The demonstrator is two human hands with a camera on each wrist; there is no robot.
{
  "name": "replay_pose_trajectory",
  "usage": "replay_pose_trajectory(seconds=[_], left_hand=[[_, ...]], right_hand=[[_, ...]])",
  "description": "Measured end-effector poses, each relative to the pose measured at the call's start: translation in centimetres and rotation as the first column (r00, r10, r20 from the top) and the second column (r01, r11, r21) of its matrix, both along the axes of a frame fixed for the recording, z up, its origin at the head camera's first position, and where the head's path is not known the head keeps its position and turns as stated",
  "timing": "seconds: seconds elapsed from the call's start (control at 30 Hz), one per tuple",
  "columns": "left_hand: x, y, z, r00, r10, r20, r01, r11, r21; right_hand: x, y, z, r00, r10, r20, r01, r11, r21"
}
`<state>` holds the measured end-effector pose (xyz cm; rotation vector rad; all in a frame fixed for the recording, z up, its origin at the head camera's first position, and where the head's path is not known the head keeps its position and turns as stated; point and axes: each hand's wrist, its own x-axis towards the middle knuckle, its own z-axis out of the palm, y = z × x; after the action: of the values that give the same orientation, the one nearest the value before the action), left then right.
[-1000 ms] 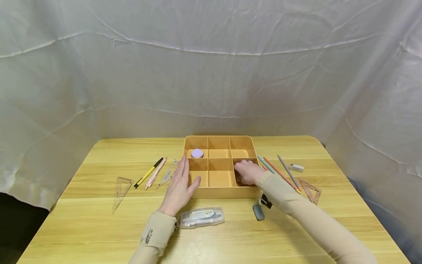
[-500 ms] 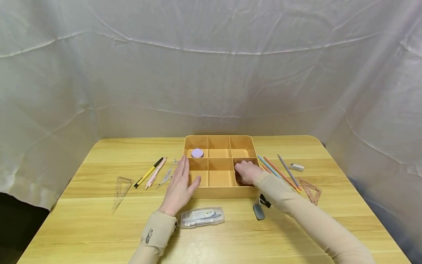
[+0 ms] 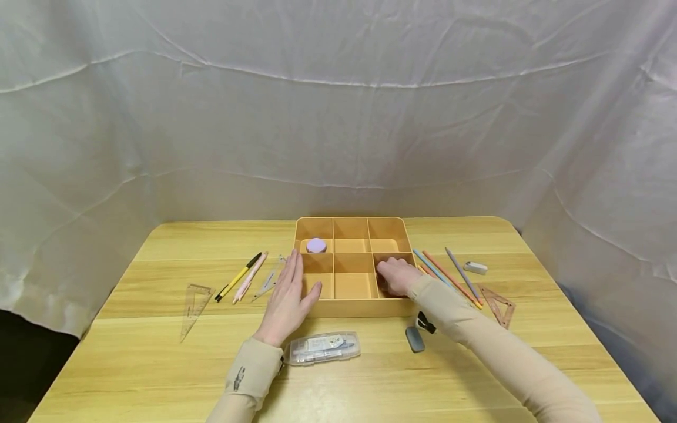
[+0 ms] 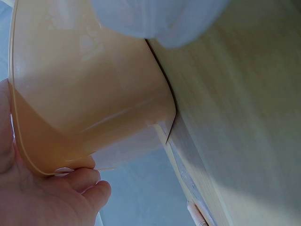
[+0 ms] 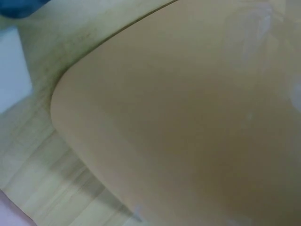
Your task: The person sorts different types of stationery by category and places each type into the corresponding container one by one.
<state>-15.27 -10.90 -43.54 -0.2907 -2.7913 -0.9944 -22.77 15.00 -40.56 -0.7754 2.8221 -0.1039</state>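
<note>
An orange organizer box (image 3: 357, 309) with several compartments stands on the table. My left hand (image 3: 284, 305) lies at its front left corner, straight fingers along the outer left wall and the thumb over the front left compartment. In the left wrist view, the left hand (image 4: 51, 197) touches the rim from outside. My right hand (image 3: 398, 276) reaches down into the front right compartment with bent fingers; the fingertips, and anything they hold, are hidden. A purple round object (image 3: 316, 245) sits in the back left compartment. Only the outer wall of the box (image 5: 178, 113) fills the right wrist view.
In front lie a clear pencil case (image 3: 324, 348) and a dark grey rounded object (image 3: 415, 339). Pens (image 3: 239, 277) and set squares (image 3: 194, 308) lie left of the box. Coloured pencils (image 3: 459, 276), a white eraser (image 3: 475, 268) and a pinkish set square (image 3: 497, 305) lie right.
The right hand has shifted very slightly inside the front right compartment; a small pale patch seen below its fingers earlier no longer shows. The left hand and the box stay in place.
</note>
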Motion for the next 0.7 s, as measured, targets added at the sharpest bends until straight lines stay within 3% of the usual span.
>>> replay_pose_trajectory(seconds=[0.17, 0.43, 0.57, 0.7], left_hand=[[0.0, 0.0, 0.0, 1.0, -0.002, -0.004, 0.002, 1.0, 0.0], [0.0, -0.1, 0.0, 1.0, -0.001, -0.006, 0.001, 1.0, -0.003], [0.0, -0.1, 0.0, 1.0, 0.0, -0.01, 0.0, 1.0, -0.008], [0.0, -0.1, 0.0, 1.0, 0.0, -0.007, 0.0, 1.0, -0.007]], right_hand=[[0.3, 0.2, 0.6, 0.999, 0.022, -0.03, -0.024, 0.998, -0.058], [0.6, 0.9, 2.2, 1.0, 0.011, 0.016, -0.008, 0.984, -0.181], [1.1, 1.7, 3.0, 0.999, 0.023, -0.022, -0.028, 0.96, -0.279], [1.7, 2.6, 3.8, 0.998, 0.015, -0.067, -0.04, 0.918, -0.394]])
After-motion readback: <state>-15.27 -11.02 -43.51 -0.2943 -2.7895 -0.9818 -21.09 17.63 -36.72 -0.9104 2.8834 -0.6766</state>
